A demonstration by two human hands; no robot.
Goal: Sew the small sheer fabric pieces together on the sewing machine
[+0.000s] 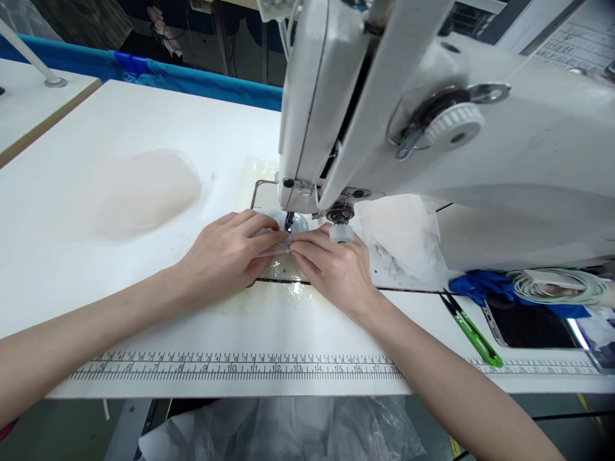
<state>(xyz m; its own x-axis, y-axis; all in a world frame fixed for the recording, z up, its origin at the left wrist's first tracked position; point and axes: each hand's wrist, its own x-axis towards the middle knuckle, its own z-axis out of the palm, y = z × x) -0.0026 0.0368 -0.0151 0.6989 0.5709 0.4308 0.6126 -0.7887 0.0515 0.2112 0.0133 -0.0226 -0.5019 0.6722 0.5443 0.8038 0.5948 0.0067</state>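
My left grip [233, 250] and right grip [336, 262] pinch the thin white cloth [279, 217] by the sewing machine's [312, 121] metal foot [289, 221] — it looks light, floppy and easy to crumple, so its edges seem best for gentle fingertips.

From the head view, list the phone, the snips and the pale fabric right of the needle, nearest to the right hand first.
1. Fabric: closest, just beyond and right of the right hand.
2. Snips: farther right, near the table's front edge.
3. Phone: farthest, right of the snips.
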